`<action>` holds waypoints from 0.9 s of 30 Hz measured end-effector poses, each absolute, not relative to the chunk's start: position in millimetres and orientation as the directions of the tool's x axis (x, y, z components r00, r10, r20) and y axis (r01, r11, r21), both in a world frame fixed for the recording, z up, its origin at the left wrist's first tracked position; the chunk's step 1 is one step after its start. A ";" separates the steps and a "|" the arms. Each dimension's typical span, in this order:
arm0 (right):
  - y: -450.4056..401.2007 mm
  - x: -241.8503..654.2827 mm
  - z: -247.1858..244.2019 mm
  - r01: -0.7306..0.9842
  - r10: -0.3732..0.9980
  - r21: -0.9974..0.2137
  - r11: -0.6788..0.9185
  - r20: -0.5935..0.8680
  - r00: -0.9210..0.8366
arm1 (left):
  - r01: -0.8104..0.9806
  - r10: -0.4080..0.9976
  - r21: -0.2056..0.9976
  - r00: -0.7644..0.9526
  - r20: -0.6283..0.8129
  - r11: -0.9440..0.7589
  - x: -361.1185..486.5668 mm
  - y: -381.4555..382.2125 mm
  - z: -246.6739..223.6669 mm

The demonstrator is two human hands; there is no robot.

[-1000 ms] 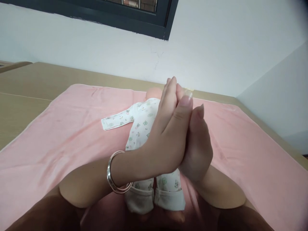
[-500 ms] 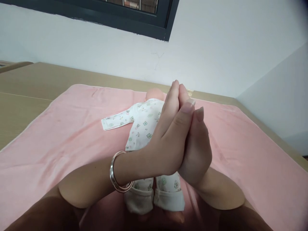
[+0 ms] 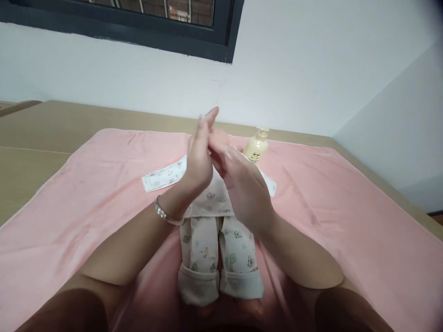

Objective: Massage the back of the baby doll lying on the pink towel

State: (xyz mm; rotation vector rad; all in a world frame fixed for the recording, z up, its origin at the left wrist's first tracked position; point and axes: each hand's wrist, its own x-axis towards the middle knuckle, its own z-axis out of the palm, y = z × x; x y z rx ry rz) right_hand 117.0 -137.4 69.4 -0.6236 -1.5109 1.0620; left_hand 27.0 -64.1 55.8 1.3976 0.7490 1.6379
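Note:
My left hand [image 3: 200, 159], with a silver bangle at its wrist, is raised with its fingers stretched out. My right hand [image 3: 247, 189] meets it near the fingers, also extended and slightly blurred; no object shows between them. Beneath both hands a doll in a white printed top [image 3: 209, 198] and white printed trousers [image 3: 204, 244] lies on its back on a pink blanket [image 3: 104, 193]. The hands hide much of its head and chest. Beyond my right hand stands a pale yellow pump bottle [image 3: 256, 147], beside the doll's head.
The blanket covers much of a wooden table [image 3: 114, 115]. Behind the table rises a white wall [image 3: 284, 69] with a dark window frame [image 3: 221, 41] at the upper left.
Both hands have shifted left and come partly apart from a pressed-together pose, tilting differently. The bottle and the doll's sleeve on the right, hidden before, now show.

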 end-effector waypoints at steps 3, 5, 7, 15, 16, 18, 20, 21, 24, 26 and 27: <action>-108.9 121.0 62.2 -0.065 0.893 -0.927 0.369 0.373 -0.252 | -0.116 0.883 0.882 -0.181 0.433 -0.456 14.7 -17.4 34.3; -87.7 121.3 48.8 0.157 0.914 -0.914 0.374 0.335 -0.227 | -0.003 0.916 0.929 -0.168 0.364 -0.370 8.3 2.8 20.3; -66.9 120.0 29.4 0.400 0.901 -0.808 0.433 0.388 -0.192 | 0.135 0.925 0.941 -0.183 0.333 -0.311 5.6 13.2 5.8; -15.0 138.0 -20.1 0.739 0.820 -0.366 0.566 0.348 -0.455 | 0.503 0.905 0.794 -0.054 0.422 -0.340 6.3 17.2 -46.8; -10.7 143.9 -20.1 0.737 0.823 -0.374 0.563 0.342 -0.454 | 0.511 0.904 0.787 -0.044 0.426 -0.345 5.4 17.0 -49.2; -3.8 154.7 -19.0 0.763 0.858 -0.401 0.507 0.322 -0.401 | 0.528 0.903 0.773 -0.028 0.429 -0.351 3.7 16.3 -51.3; -1.8 160.1 -17.7 0.821 0.910 -0.408 0.400 0.281 -0.304 | 0.541 0.904 0.765 -0.019 0.426 -0.349 2.9 15.4 -51.4; -4.0 159.7 -17.3 0.855 0.933 -0.392 0.339 0.259 -0.251 | 0.546 0.906 0.763 -0.018 0.423 -0.346 2.9 15.2 -51.2; -23.9 145.8 -16.5 0.938 0.958 -0.260 0.228 0.234 -0.168 | 0.557 0.913 0.766 -0.032 0.406 -0.320 3.2 15.7 -51.1; -42.6 131.6 -16.1 0.944 0.937 -0.164 0.288 0.252 -0.242 | 0.564 0.921 0.769 -0.038 0.388 -0.301 2.9 16.8 -51.5; -50.4 125.6 -15.7 0.926 0.914 -0.131 0.355 0.260 -0.313 | 0.569 0.924 0.767 -0.034 0.381 -0.296 2.4 17.4 -51.7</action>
